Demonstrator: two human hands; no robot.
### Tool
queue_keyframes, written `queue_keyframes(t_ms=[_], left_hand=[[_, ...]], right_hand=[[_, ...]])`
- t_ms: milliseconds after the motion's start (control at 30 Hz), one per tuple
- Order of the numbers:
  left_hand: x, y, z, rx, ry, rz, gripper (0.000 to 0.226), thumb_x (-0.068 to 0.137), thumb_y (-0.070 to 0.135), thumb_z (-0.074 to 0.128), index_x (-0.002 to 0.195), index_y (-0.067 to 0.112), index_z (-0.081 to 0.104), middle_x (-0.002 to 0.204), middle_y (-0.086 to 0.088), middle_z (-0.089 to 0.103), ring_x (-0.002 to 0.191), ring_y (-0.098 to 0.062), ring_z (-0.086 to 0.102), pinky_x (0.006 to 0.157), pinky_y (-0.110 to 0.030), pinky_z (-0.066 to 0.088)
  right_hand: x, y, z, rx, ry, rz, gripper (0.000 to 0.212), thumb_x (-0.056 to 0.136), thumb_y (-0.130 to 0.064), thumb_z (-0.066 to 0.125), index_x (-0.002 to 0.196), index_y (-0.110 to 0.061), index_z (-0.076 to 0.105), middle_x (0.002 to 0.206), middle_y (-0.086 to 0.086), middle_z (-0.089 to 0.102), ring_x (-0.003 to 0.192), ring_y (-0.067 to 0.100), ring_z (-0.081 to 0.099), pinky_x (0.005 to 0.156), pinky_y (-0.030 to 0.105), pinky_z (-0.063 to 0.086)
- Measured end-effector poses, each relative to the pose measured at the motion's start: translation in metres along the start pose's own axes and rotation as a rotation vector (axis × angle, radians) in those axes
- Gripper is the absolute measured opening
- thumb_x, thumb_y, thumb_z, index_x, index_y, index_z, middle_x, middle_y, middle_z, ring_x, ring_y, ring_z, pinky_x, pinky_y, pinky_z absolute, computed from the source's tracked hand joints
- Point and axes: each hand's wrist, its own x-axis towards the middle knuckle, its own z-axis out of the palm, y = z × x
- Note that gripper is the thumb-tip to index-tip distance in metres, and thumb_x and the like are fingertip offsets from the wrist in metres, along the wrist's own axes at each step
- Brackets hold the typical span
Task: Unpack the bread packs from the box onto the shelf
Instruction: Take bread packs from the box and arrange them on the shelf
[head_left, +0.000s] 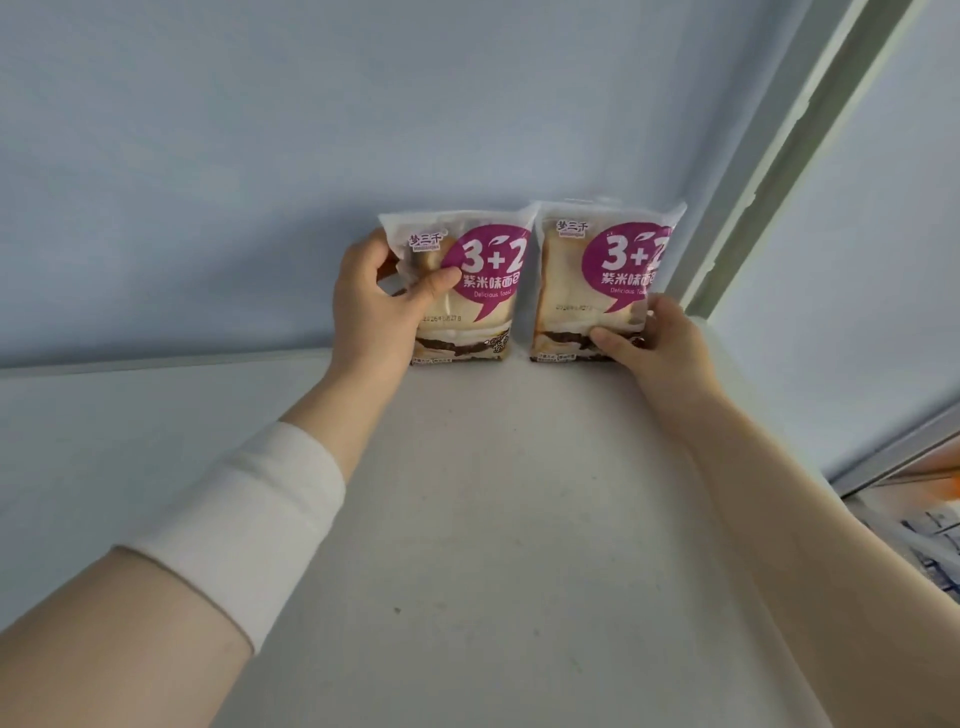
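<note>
The left hand (371, 301) gripped the left bread pack (478, 280) by its left edge, with the thumb curled across the front and the fingers wrapped round behind, out of sight. The right hand (657, 345) pinched the right bread pack (587, 280) at its lower right corner, the thumb lying flat along the front near the bottom and the fingers hidden behind the pack.

Both packs stood upright at the far end of the white shelf (493, 519), against or just in front of the pale blue back wall (260, 156). They stood side by side, their top seams about meeting and a slim gap between them lower down. The right pack sat close to the far right corner, near a slanting grey-green post (779, 156). To the left of the left pack the shelf ran on bare along the wall, and the near part of the shelf lay open under both forearms. A white band (244, 525) wrapped the left forearm.

Each pack was a clear bag showing sliced toast with a dark filling, and carried a purple speech bubble reading "3+2" and "Delicious Toast". At the lower right, beyond the shelf edge, blurred goods (930, 530) showed on a lower level
</note>
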Motion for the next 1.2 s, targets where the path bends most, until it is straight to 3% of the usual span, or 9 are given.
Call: queue_keyframes(t_ms=[100, 200, 300, 400, 500, 667, 800, 933, 1200], left_hand=[[0.0, -0.002, 0.005, 0.008, 0.038, 0.016, 0.04, 0.073, 0.016, 0.076, 0.108, 0.008, 0.056, 0.115, -0.013, 0.06, 0.091, -0.009, 0.058, 0.077, -0.015, 0.049], [-0.003, 0.001, 0.007, 0.027, 0.088, 0.024, 0.045, 0.071, 0.019, 0.078, 0.105, 0.015, 0.049, 0.106, -0.001, 0.059, 0.089, -0.011, 0.059, 0.081, -0.029, 0.05], [-0.003, 0.007, 0.006, 0.002, 0.113, -0.001, 0.055, 0.069, 0.022, 0.08, 0.108, 0.016, 0.043, 0.098, 0.013, 0.053, 0.081, 0.007, 0.054, 0.073, -0.008, 0.045], [-0.011, 0.011, -0.003, 0.015, 0.067, -0.043, 0.059, 0.073, 0.025, 0.077, 0.118, 0.006, 0.042, 0.104, 0.006, 0.053, 0.091, -0.003, 0.056, 0.079, -0.007, 0.043], [-0.032, 0.021, -0.021, 0.158, 0.013, -0.048, 0.063, 0.077, 0.025, 0.073, 0.126, 0.004, 0.039, 0.124, -0.009, 0.051, 0.115, -0.018, 0.05, 0.098, -0.026, 0.039], [-0.103, 0.054, -0.058, 0.87, -0.359, 0.269, 0.066, 0.08, 0.025, 0.069, 0.134, 0.007, 0.034, 0.127, -0.019, 0.043, 0.119, -0.036, 0.04, 0.095, -0.044, 0.037], [-0.18, 0.091, -0.084, 1.124, -0.595, 0.493, 0.062, 0.083, 0.028, 0.064, 0.133, 0.011, 0.033, 0.136, -0.017, 0.035, 0.125, -0.035, 0.036, 0.103, -0.046, 0.032], [-0.259, 0.133, -0.095, 1.134, -0.744, 0.555, 0.058, 0.086, 0.028, 0.06, 0.134, 0.012, 0.032, 0.137, -0.017, 0.035, 0.128, -0.034, 0.033, 0.108, -0.047, 0.028], [-0.437, 0.182, -0.046, 0.945, -0.939, 0.872, 0.051, 0.087, 0.026, 0.056, 0.132, 0.015, 0.034, 0.133, -0.014, 0.04, 0.122, -0.032, 0.039, 0.104, -0.044, 0.03]], right_hand=[[0.003, -0.001, 0.004, -0.086, 0.029, -0.012, 0.025, 0.076, -0.02, 0.073, 0.087, -0.019, 0.051, 0.084, -0.014, 0.062, 0.077, 0.005, 0.059, 0.06, 0.013, 0.045], [0.003, -0.007, 0.01, -0.175, 0.083, 0.001, 0.022, 0.076, -0.022, 0.074, 0.089, -0.022, 0.056, 0.096, -0.001, 0.065, 0.086, 0.016, 0.059, 0.074, 0.027, 0.049], [-0.003, -0.018, 0.014, -0.237, 0.142, 0.051, 0.055, 0.076, -0.026, 0.074, 0.124, -0.015, 0.049, 0.116, 0.005, 0.062, 0.1, 0.019, 0.056, 0.089, 0.033, 0.046], [-0.019, -0.032, 0.014, -0.267, 0.153, 0.106, 0.083, 0.08, -0.028, 0.071, 0.144, -0.012, 0.021, 0.137, 0.006, 0.049, 0.127, 0.022, 0.043, 0.105, 0.037, 0.037], [-0.056, -0.048, 0.012, -0.431, 0.17, 0.078, 0.08, 0.084, -0.026, 0.066, 0.146, -0.012, 0.018, 0.148, 0.006, 0.034, 0.137, 0.023, 0.03, 0.111, 0.037, 0.029], [-0.163, -0.071, 0.004, -0.93, 0.091, -0.003, 0.068, 0.087, -0.027, 0.062, 0.143, -0.015, 0.025, 0.146, 0.011, 0.031, 0.134, 0.03, 0.028, 0.107, 0.043, 0.031], [-0.266, -0.086, -0.007, -1.138, 0.073, 0.054, 0.062, 0.09, -0.031, 0.056, 0.141, -0.014, 0.027, 0.144, 0.012, 0.031, 0.132, 0.031, 0.028, 0.102, 0.042, 0.033], [-0.364, -0.099, -0.031, -1.252, 0.097, 0.102, 0.056, 0.091, -0.034, 0.052, 0.138, -0.014, 0.029, 0.142, 0.011, 0.032, 0.13, 0.03, 0.031, 0.1, 0.042, 0.034], [-0.545, -0.072, -0.131, -1.165, 0.25, 0.354, 0.049, 0.09, -0.029, 0.052, 0.134, -0.014, 0.036, 0.137, 0.011, 0.037, 0.128, 0.033, 0.034, 0.1, 0.047, 0.035]])
